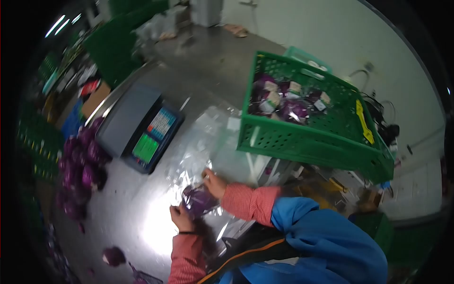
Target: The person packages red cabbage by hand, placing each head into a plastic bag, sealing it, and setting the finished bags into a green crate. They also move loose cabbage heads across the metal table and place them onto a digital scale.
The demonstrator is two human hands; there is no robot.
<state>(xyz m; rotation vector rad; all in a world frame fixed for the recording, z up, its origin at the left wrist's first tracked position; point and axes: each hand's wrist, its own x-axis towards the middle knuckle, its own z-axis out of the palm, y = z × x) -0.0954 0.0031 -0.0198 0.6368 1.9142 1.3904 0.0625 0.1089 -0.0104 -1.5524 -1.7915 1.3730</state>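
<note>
A round purple vegetable sits in a clear plastic bag low on the metal table, between my two hands. My left hand is at its near left side, fingers closed on the bag's edge. On the far right side, my right hand pinches the bag with thumb and fingers. The exact kind of vegetable is too blurred to tell. More clear bags lie flat just beyond my hands.
A scale with a lit display stands at left, beside a pile of purple vegetables. One loose vegetable lies at the near edge. The green crate at right holds several labelled bagged vegetables and a yellow tool.
</note>
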